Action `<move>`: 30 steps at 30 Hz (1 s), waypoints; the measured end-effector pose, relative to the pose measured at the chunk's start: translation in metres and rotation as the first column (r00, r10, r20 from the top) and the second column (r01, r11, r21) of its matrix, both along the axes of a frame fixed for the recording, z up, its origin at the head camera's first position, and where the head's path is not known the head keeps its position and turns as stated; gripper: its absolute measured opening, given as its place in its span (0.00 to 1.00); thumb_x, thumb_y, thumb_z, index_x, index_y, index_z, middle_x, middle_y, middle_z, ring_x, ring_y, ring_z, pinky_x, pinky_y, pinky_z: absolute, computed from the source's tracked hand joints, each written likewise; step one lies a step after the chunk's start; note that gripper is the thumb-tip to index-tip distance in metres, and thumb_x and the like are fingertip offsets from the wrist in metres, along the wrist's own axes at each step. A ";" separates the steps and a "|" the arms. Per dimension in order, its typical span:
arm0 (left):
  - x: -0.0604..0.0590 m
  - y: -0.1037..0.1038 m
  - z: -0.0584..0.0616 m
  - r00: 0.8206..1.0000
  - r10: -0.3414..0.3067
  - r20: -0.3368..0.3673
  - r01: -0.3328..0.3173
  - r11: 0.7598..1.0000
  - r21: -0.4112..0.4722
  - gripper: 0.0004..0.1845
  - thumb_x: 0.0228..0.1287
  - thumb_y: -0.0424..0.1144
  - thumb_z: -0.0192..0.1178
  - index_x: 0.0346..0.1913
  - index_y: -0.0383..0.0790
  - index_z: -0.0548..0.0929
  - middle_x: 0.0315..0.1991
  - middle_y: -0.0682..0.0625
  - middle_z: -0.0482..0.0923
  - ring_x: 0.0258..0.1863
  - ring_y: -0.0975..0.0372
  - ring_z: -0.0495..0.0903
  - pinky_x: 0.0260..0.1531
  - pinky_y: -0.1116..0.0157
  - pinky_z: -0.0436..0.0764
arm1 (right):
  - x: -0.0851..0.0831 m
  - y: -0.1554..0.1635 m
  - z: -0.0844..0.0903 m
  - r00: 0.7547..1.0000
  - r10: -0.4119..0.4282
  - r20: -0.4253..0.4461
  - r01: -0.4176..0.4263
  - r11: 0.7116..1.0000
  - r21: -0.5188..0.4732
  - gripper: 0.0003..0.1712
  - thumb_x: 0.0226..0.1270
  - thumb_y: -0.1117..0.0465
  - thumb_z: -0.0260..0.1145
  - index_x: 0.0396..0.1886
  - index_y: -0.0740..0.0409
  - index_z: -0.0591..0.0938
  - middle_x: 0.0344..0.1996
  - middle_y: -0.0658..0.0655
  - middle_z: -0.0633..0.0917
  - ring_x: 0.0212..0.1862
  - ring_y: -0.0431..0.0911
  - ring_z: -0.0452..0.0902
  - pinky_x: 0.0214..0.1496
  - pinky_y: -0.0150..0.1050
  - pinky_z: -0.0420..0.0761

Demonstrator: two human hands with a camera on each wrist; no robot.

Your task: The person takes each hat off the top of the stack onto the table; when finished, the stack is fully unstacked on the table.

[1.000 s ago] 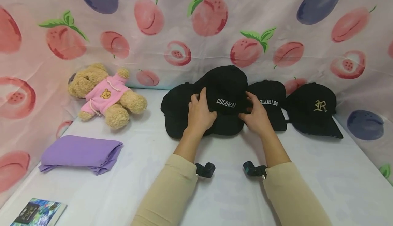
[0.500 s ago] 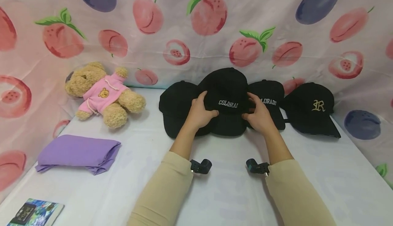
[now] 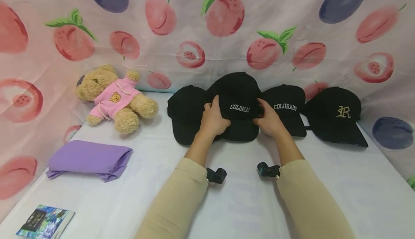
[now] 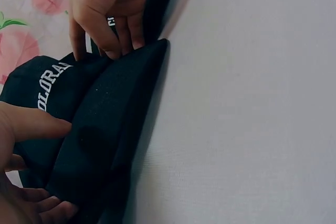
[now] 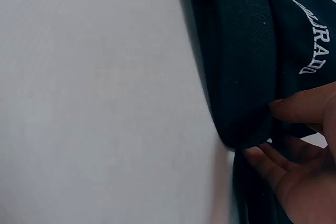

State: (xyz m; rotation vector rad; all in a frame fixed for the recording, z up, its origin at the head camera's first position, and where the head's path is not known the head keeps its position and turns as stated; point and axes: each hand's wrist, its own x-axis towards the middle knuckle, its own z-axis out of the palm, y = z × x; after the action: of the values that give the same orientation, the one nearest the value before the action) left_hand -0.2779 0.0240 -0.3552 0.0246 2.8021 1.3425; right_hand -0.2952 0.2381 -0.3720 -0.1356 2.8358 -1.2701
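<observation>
A black baseball cap (image 3: 238,91) with white lettering stands in the middle of a row of caps, between both hands. My left hand (image 3: 214,120) holds its left side, thumb on the front by the brim. On the right side, my right hand (image 3: 270,120) grips the same cap; in the right wrist view the thumb (image 5: 299,106) lies on top of the brim's corner and the fingers reach below it. Partly behind the left hand sits another black cap (image 3: 188,105). Just right of the right hand is a black cap lettered COLORADO (image 3: 286,96).
Farther right sits a black cap with a gold letter R (image 3: 337,123). At left are a teddy bear (image 3: 115,98) in a pink hoodie, a folded purple cloth (image 3: 87,159) and a colourful booklet (image 3: 45,222) on the white table (image 3: 246,210). A fruit-print curtain (image 3: 223,51) hangs behind.
The middle cap shifted slightly right, then back left with both hands on it. The COLORADO lettering of the cap beside it, partly covered before, now shows whole.
</observation>
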 end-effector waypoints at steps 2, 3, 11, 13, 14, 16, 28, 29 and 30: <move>-0.002 0.002 0.000 1.000 -0.002 0.002 0.002 1.000 -0.020 0.53 0.62 0.34 0.70 0.84 0.50 0.48 0.78 0.36 0.54 0.73 0.42 0.64 0.70 0.47 0.71 | -0.001 0.001 0.002 1.000 0.005 0.005 -0.006 1.000 0.014 0.49 0.66 0.71 0.60 0.84 0.61 0.49 0.78 0.73 0.60 0.71 0.70 0.68 0.75 0.61 0.67; -0.003 0.002 0.001 1.000 0.000 0.003 0.000 1.000 -0.030 0.54 0.62 0.34 0.70 0.84 0.50 0.48 0.78 0.36 0.54 0.74 0.42 0.64 0.70 0.48 0.71 | -0.001 0.001 0.002 1.000 0.009 0.007 -0.010 1.000 0.021 0.49 0.66 0.70 0.60 0.84 0.61 0.49 0.78 0.73 0.61 0.71 0.70 0.68 0.75 0.62 0.66; -0.009 0.008 0.000 1.000 -0.009 0.021 0.011 0.995 -0.099 0.53 0.64 0.34 0.69 0.85 0.49 0.47 0.79 0.36 0.54 0.72 0.44 0.66 0.69 0.49 0.72 | -0.004 0.002 0.004 1.000 0.003 0.014 -0.003 0.999 0.050 0.50 0.66 0.70 0.60 0.84 0.64 0.48 0.77 0.74 0.61 0.72 0.69 0.68 0.76 0.61 0.66; -0.011 0.010 0.000 0.999 -0.022 0.025 0.025 0.994 -0.108 0.53 0.64 0.34 0.69 0.85 0.49 0.46 0.79 0.36 0.54 0.72 0.44 0.66 0.69 0.49 0.72 | -0.004 0.004 0.003 1.000 -0.010 0.016 0.009 0.999 0.052 0.50 0.66 0.71 0.60 0.84 0.64 0.48 0.77 0.74 0.61 0.72 0.68 0.67 0.76 0.61 0.65; -0.012 0.011 0.000 0.999 -0.027 0.025 0.030 0.994 -0.110 0.53 0.64 0.34 0.69 0.85 0.49 0.46 0.79 0.36 0.54 0.72 0.44 0.66 0.69 0.49 0.72 | -0.003 0.004 0.003 1.000 -0.015 0.016 0.014 0.999 0.051 0.50 0.66 0.71 0.60 0.83 0.65 0.48 0.77 0.74 0.62 0.72 0.68 0.67 0.77 0.61 0.64; -0.013 0.012 -0.001 0.999 -0.032 0.024 0.035 0.993 -0.111 0.54 0.64 0.35 0.69 0.85 0.49 0.46 0.79 0.36 0.54 0.73 0.43 0.66 0.70 0.49 0.72 | -0.003 0.006 0.003 1.000 -0.022 0.012 0.021 0.999 0.049 0.50 0.66 0.71 0.60 0.83 0.65 0.48 0.77 0.74 0.62 0.72 0.68 0.67 0.77 0.61 0.63; -0.018 0.017 -0.008 0.999 -0.038 0.026 0.037 0.999 0.035 0.53 0.65 0.33 0.69 0.85 0.48 0.46 0.80 0.36 0.54 0.74 0.43 0.66 0.70 0.49 0.72 | -0.003 0.008 0.001 0.996 -0.088 0.008 0.088 0.995 0.042 0.49 0.68 0.70 0.59 0.84 0.63 0.47 0.77 0.75 0.61 0.75 0.68 0.62 0.78 0.63 0.61; -0.018 0.018 -0.008 0.999 -0.035 0.025 0.034 0.998 0.051 0.53 0.65 0.33 0.69 0.85 0.48 0.46 0.80 0.36 0.54 0.75 0.43 0.66 0.71 0.49 0.72 | -0.003 0.008 0.001 0.995 -0.098 0.011 0.097 0.995 0.038 0.49 0.68 0.69 0.59 0.84 0.63 0.46 0.77 0.75 0.61 0.76 0.68 0.61 0.78 0.63 0.60; -0.018 0.020 -0.009 0.999 -0.030 0.025 0.028 0.997 0.066 0.53 0.65 0.33 0.68 0.85 0.48 0.46 0.80 0.36 0.54 0.76 0.43 0.65 0.72 0.49 0.71 | -0.003 0.008 0.001 0.994 -0.105 0.013 0.104 0.994 0.034 0.49 0.68 0.68 0.60 0.84 0.62 0.47 0.77 0.74 0.61 0.76 0.68 0.60 0.78 0.63 0.60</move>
State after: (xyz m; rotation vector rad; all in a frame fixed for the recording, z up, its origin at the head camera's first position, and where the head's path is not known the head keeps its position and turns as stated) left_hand -0.2960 0.0435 -0.3643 0.0495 2.7244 1.4177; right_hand -0.2983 0.2457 -0.3715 0.0235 2.8847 -1.2352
